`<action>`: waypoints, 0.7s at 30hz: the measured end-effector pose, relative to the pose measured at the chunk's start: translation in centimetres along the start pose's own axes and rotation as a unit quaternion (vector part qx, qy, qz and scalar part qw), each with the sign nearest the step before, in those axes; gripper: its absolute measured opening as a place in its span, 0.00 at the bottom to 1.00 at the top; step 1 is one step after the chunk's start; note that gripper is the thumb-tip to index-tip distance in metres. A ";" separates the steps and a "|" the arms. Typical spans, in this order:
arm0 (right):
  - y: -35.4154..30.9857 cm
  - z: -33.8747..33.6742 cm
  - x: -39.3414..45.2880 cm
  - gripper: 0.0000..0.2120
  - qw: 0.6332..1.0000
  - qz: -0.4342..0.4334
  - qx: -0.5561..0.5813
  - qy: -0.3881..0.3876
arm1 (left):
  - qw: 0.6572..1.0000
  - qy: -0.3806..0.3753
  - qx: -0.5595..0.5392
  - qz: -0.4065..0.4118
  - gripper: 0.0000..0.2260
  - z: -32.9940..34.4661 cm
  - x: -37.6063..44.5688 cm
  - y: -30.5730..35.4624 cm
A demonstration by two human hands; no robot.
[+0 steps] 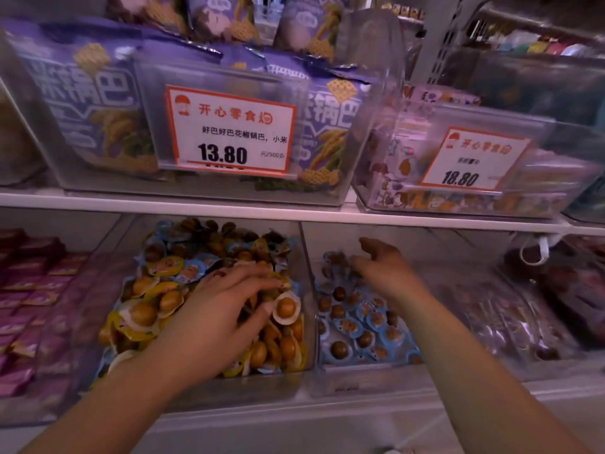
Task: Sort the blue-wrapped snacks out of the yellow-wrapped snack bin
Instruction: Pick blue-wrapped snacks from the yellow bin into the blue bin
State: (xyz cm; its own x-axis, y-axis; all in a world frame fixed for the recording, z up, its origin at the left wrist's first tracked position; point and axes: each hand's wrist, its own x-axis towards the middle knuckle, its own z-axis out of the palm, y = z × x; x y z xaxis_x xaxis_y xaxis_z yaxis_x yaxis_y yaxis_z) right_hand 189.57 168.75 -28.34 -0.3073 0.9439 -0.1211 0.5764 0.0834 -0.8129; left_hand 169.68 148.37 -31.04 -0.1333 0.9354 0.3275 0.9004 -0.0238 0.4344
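Note:
A clear bin (296, 378) on the lower shelf holds yellow-wrapped snacks (144, 314) at the front and blue-wrapped snacks (193, 268) mixed in at the back. My left hand (219, 309) lies flat on this pile, fingers spread, with nothing clearly gripped. To the right stands a second clear bin (366, 378) filled with blue-wrapped snacks (363, 335). My right hand (383, 263) hovers over the far part of that bin, fingers loosely spread; whether it holds a snack is hidden.
Pink packets (29, 290) fill a bin at the left, dark packets (510, 316) a bin at the right. Above the white shelf edge (294, 214) stand clear bins of purple bags (98, 103) with price tags (230, 132) (474, 158).

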 end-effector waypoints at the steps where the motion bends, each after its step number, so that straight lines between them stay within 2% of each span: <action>1: -0.1 0.0 0.4 0.24 1.000 -0.014 -0.026 0.001 | 1.000 -0.014 0.017 0.002 0.21 0.0 -0.1 -0.3; 5: -0.9 1.1 0.1 0.14 0.985 -0.129 -0.052 0.097 | 0.993 -0.061 0.099 0.021 0.31 0.4 -0.1 -0.2; 7: -1.9 2.1 -1.0 0.13 0.976 -0.183 -0.005 0.121 | 0.988 -0.081 0.124 0.033 0.33 0.8 0.1 0.4; 9: -3.1 3.1 -2.7 0.12 0.969 -0.223 0.036 0.103 | 0.988 -0.088 0.119 0.034 0.31 0.8 0.4 0.8; 10: -3.7 3.6 -3.6 0.12 0.960 -0.263 0.014 0.092 | 0.990 -0.084 0.112 0.036 0.29 0.5 0.5 0.9; 13: -4.8 5.2 -5.5 0.12 0.902 -0.405 -0.146 0.035 | 0.990 -0.067 0.119 0.037 0.25 -0.8 0.4 0.6; 15: -5.0 5.7 -5.7 0.13 0.862 -0.410 -0.297 -0.003 | 0.990 -0.046 0.130 0.015 0.22 -1.8 -0.1 -0.2; 17: -5.4 5.8 -5.6 0.19 0.826 -0.353 -0.438 -0.027 | 0.991 -0.027 0.132 -0.006 0.19 -3.0 -0.8 -1.4; 21: -6.3 6.3 -5.2 0.30 0.788 -0.274 -0.545 -0.083 | 0.988 0.012 0.153 -0.028 0.15 -4.7 -2.2 -3.6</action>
State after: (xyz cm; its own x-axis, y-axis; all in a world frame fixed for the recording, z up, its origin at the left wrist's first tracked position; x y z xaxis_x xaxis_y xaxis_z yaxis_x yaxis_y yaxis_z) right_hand 182.74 161.24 -26.16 -0.7795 0.6226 -0.0686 0.6019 0.7749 0.1931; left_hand 164.75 144.68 -29.38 -0.1926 0.9235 0.3317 0.9741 0.1389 0.1787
